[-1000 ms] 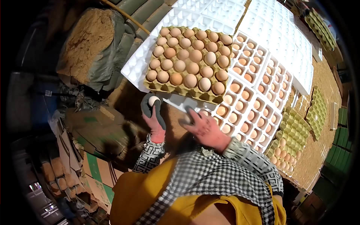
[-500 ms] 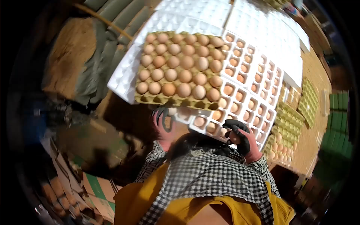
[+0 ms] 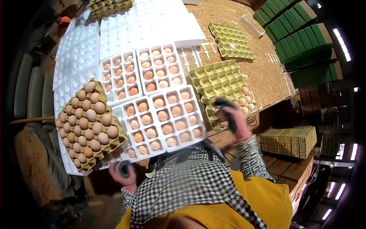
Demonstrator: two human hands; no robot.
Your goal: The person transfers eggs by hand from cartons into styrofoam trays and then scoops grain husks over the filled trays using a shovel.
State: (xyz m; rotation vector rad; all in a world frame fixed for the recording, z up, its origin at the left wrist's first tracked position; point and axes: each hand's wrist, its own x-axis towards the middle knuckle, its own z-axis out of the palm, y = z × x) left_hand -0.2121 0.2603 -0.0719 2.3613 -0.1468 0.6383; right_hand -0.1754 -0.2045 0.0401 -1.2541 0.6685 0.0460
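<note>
My right hand (image 3: pixel 230 116), in a pink glove with black finger and palm coating, is over the near end of a yellow-green egg tray (image 3: pixel 217 78). Its fingers curve round an egg (image 3: pixel 217 113), partly blurred. Several pale eggs (image 3: pixel 244 101) sit in that tray beside the hand. My left hand (image 3: pixel 123 173), gloved alike, hovers by the near edge of the white foam trays, fingers loosely bent and apart, holding nothing visible. Brown eggs fill the compartments of the white foam tray (image 3: pixel 163 114) before me. A pulp tray full of eggs (image 3: pixel 84 121) rests on the foam trays at left.
More white foam trays (image 3: pixel 160 23) cover the far side of the table (image 3: pixel 267 72). Another yellow-green tray (image 3: pixel 230 42) there holds one pale egg. Green boxes (image 3: pixel 295 34) are stacked at the far right, and a pile of pulp trays (image 3: pixel 288 141) stands near right.
The view has turned to the right. My right hand has moved from the white foam tray, with an egg in it, to the yellow-green tray. My left hand stays near the foam trays' front edge.
</note>
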